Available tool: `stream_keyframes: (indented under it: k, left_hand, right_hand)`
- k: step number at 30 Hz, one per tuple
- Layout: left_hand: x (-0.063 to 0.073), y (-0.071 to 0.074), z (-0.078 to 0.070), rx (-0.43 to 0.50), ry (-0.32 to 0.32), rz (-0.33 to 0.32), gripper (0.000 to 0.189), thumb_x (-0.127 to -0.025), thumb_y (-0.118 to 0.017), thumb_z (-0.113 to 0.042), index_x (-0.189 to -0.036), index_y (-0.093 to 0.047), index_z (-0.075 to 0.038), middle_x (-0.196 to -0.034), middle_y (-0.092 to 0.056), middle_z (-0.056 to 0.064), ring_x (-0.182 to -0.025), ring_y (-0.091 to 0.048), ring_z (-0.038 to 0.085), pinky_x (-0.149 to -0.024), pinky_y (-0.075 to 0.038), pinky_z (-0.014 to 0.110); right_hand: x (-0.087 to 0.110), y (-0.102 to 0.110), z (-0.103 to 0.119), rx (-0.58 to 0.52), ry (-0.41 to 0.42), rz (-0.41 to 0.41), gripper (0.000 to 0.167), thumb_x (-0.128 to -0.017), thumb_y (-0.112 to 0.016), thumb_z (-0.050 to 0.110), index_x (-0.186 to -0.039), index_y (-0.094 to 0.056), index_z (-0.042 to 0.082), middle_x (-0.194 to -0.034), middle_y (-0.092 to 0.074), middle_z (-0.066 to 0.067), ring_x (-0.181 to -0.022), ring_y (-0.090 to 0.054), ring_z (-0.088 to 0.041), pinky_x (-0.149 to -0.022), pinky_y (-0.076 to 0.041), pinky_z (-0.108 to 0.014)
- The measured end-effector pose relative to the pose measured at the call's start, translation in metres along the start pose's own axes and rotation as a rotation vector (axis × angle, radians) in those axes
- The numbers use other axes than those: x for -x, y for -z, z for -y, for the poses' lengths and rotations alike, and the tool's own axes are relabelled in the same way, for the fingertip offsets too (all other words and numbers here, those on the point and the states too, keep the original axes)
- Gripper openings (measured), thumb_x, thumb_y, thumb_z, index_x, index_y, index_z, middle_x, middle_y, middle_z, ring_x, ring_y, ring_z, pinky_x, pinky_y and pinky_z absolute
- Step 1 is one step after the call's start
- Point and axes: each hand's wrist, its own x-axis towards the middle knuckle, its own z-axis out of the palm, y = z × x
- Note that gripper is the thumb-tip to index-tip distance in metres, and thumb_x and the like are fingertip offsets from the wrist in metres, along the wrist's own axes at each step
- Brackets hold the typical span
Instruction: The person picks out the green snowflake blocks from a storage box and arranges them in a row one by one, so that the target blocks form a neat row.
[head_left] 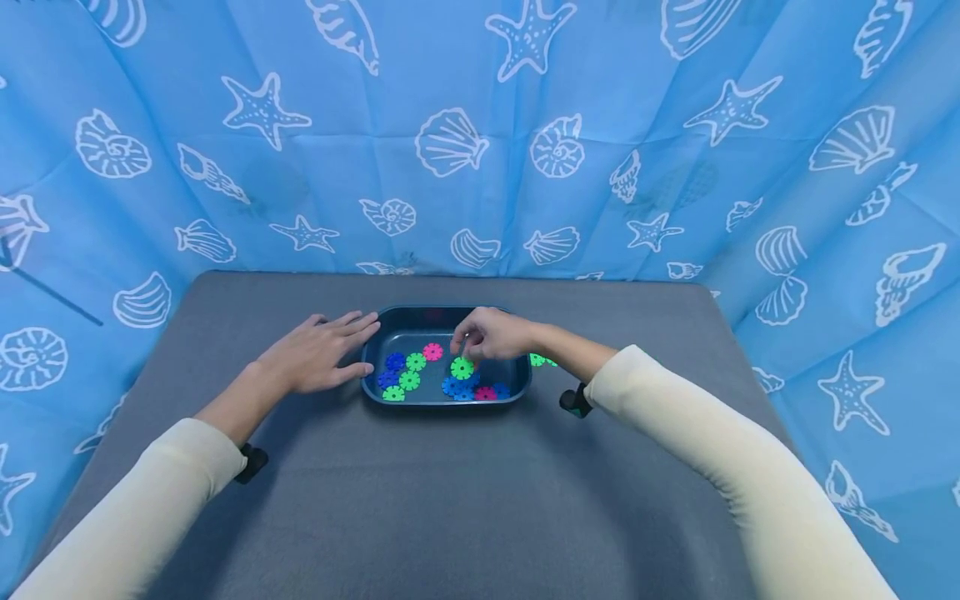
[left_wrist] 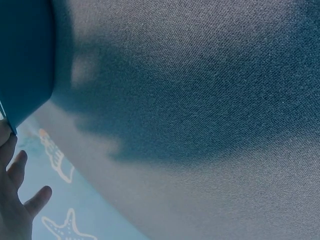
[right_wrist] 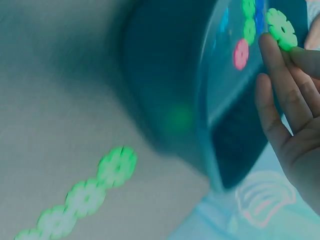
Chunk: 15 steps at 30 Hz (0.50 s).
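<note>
A dark blue rectangular tray (head_left: 446, 404) holds several notched plastic discs: green discs (head_left: 409, 381), dark blue discs (head_left: 394, 362), lighter blue discs (head_left: 450, 386), a pink disc (head_left: 432, 352) and another pink disc (head_left: 486, 393). Over the tray, my right hand (head_left: 501, 333) pinches a green notched disc (right_wrist: 281, 30) between thumb and fingertips. My left hand (head_left: 318, 354) lies at the tray's left end, its fingers extended and touching the rim. In the left wrist view, part of the left hand (left_wrist: 15, 205) shows beside the tray wall (left_wrist: 30, 60).
A row of green discs (right_wrist: 86, 198), seemingly joined, lies on the grey tablecloth (head_left: 465, 500) right of the tray; my right forearm partly covers it in the head view. Behind the table hangs a blue curtain (head_left: 390, 167) printed with shells and starfish.
</note>
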Motion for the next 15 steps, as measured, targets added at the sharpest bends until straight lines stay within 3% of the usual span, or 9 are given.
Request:
stream_keyframes:
  k: [9,13,15]
  left_hand:
    - [0.001,-0.001,0.000,0.014,-0.008,-0.007,0.073,-0.100,-0.053,-0.050,-0.155,-0.034,-0.007,-0.161,-0.031,0.013,-0.145,-0.031,0.037,-0.108,-0.028,0.068]
    - [0.001,-0.001,-0.001,0.018,-0.005,0.000,0.074,-0.099,-0.054,-0.051,-0.155,-0.034,-0.007,-0.161,-0.030,0.013,-0.145,-0.031,0.038,-0.109,-0.028,0.068]
    - [0.000,0.000,-0.001,0.016,-0.003,0.005,0.074,-0.099,-0.053,-0.051,-0.155,-0.033,-0.007,-0.161,-0.030,0.014,-0.146,-0.031,0.038,-0.109,-0.028,0.068]
  right_hand:
    - [0.054,0.036,-0.025,-0.060,-0.040,-0.113,0.019,-0.096,-0.056,-0.006,-0.108,-0.071,-0.008,-0.097,-0.074,-0.014,-0.087,-0.070,-0.036,-0.083,-0.057,-0.049]
    - [0.084,0.048,-0.045,-0.064,-0.085,-0.186,0.020,-0.096,-0.056,-0.005,-0.109,-0.070,-0.010,-0.098,-0.073,-0.017,-0.087,-0.070,-0.039,-0.080,-0.058,-0.045]
    - [0.099,0.052,-0.057,-0.070,-0.104,-0.217,0.020,-0.096,-0.055,-0.005,-0.109,-0.070,-0.010,-0.100,-0.073,-0.018,-0.085,-0.071,-0.036,-0.075,-0.059,-0.038]
